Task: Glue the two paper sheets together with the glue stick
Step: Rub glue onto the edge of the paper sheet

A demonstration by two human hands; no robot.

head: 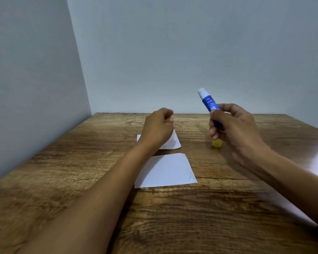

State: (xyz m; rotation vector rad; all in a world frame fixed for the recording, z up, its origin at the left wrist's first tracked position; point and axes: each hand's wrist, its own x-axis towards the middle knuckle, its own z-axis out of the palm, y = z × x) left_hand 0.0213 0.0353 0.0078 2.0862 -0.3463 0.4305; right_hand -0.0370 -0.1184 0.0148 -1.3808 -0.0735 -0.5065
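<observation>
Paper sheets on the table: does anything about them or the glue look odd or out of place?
Mostly tidy. The near paper sheet lies flat but slightly askew, with faint dark specks near its right corner. The far paper sheet is partly hidden under the left hand. The right hand holds the glue stick tilted.

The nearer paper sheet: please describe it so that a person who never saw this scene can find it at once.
On the wooden table, two white sheets lie one behind the other near the middle. The nearer paper sheet lies flat and fully uncovered, closest to the person, between the two forearms. The farther sheet is partly hidden under the left hand, and this one is not.
</observation>
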